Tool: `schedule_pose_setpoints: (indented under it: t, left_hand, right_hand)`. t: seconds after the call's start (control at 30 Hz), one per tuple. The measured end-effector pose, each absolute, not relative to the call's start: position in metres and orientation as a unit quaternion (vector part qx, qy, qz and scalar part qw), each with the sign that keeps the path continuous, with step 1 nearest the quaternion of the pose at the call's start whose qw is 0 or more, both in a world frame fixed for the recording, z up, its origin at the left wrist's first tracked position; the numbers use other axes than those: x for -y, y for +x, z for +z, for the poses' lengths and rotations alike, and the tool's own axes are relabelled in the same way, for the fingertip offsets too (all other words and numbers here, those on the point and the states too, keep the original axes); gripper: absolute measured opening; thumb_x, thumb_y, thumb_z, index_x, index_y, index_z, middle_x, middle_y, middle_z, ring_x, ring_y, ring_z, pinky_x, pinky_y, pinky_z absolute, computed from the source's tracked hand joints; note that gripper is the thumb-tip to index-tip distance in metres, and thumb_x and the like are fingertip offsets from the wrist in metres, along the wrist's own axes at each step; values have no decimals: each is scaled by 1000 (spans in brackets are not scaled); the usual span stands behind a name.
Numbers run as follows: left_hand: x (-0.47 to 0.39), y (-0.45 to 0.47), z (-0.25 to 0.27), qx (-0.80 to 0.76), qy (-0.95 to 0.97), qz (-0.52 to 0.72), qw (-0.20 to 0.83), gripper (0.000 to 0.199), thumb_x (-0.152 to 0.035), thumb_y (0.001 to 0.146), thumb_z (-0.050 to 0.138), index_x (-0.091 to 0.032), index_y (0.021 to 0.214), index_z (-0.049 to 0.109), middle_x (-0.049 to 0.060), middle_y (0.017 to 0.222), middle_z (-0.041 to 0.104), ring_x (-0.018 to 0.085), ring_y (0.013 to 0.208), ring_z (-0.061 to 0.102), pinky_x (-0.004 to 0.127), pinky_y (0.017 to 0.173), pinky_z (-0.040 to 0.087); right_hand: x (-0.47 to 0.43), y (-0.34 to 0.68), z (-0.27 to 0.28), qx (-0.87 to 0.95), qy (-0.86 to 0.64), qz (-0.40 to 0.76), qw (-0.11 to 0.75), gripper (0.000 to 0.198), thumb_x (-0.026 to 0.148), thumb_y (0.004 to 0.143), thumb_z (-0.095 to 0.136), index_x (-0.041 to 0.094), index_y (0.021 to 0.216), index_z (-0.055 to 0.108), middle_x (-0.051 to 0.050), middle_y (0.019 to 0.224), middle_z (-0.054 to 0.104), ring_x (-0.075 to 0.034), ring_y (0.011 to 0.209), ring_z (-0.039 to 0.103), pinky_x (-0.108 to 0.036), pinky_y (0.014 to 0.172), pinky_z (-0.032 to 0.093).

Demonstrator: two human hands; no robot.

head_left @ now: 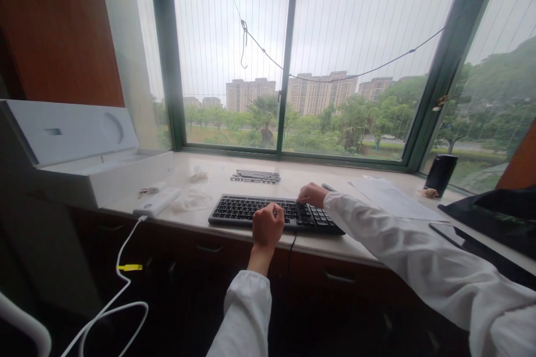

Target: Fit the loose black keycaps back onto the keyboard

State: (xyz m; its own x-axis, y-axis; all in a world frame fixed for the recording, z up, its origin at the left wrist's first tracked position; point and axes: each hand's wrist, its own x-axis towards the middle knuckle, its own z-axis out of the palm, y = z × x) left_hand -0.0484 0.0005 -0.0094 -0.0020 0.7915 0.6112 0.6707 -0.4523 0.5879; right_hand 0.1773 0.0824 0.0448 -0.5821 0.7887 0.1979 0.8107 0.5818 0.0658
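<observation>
On the worktop (299,172), near its front edge, lies the black keyboard (237,210), wider than anything else close to the hands. It looks like a light, stiff plastic board, probably smooth enough to slide if pushed, with keys that could catch under a careless grip; its two short ends seem the best places to take hold. The left hand (268,226) is curled into a fist over the near middle, and the right hand (312,195) bends its fingers at the far side, towards the right; the two are apart, and whether either pinches anything I cannot tell. They hide some keys, and the right sleeve (368,217) covers part of the right end. Beyond the keyboard, the grey strips (255,177) are too small to identify. The black cord (292,248) fades into the dark below, and a dark piece (328,187) beside the right wrist is mostly covered.
</observation>
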Motion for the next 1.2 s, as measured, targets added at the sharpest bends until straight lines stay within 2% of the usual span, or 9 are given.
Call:
schedule_pose_setpoints:
  t: [0.1,0.2,0.33,0.47,0.63,0.83,0.93,1.0,1.2]
  left_hand:
    - [0,-49,-9,-514,704,485,68,37,-30,93,37,-22,69,64,2,61,64,17,62,61,26,65,35]
    - [0,-48,-9,-510,706,486,75,37,-30,93,37,-22,69,64,2,59,63,17,61,60,26,66,36]
    - [1,-48,-9,-504,706,489,91,35,-29,92,38,-22,70,64,1,58,61,16,60,59,25,65,36]
    - [1,-49,-9,-505,707,486,88,36,-29,93,38,-22,69,64,0,56,59,15,57,57,26,63,35]
    - [2,-49,-9,-507,707,485,87,38,-30,94,36,-22,69,63,0,56,58,15,57,57,26,64,34]
    - [2,-48,-8,-517,712,469,74,37,-29,94,36,-22,66,59,0,56,58,15,56,55,26,61,32]
    - [2,-48,-7,-529,709,461,64,37,-30,94,36,-22,63,56,0,55,57,15,55,54,27,60,31]
    - [2,-48,-6,-534,709,457,66,37,-30,94,37,-22,63,56,0,55,57,15,55,55,27,60,31]
    - [3,-49,-6,-533,717,440,91,37,-29,95,36,-23,69,61,0,56,58,15,57,56,26,62,33]
  right_hand:
    - [-75,184,38,869,-479,-57,110,20,20,81,62,19,92,78,-6,84,76,-15,72,67,-23,67,48]
    - [-72,185,34,862,-488,-44,130,22,22,83,61,17,97,77,-7,85,76,-16,74,68,-23,69,49]
    - [-74,182,34,872,-471,-33,126,22,14,83,57,14,93,76,-9,86,75,-17,79,68,-24,74,49]
    - [-80,178,37,890,-444,-28,97,25,4,77,55,12,86,76,-11,86,74,-19,83,67,-26,79,48]
    - [-86,176,39,898,-434,-15,69,26,-1,69,51,11,74,74,-12,79,72,-20,77,64,-29,75,47]
    - [-94,173,44,897,-434,42,69,24,-1,62,54,13,67,73,-9,74,71,-18,73,62,-28,74,46]
    - [-99,179,44,882,-453,87,99,17,6,66,60,14,69,75,-7,74,71,-17,71,64,-28,72,48]
    - [-102,186,40,864,-471,122,129,13,18,69,66,14,75,77,-8,76,73,-18,71,66,-28,71,50]
    - [-101,208,17,811,-497,224,213,47,52,75,64,13,98,76,-10,91,76,-22,86,70,-30,77,54]
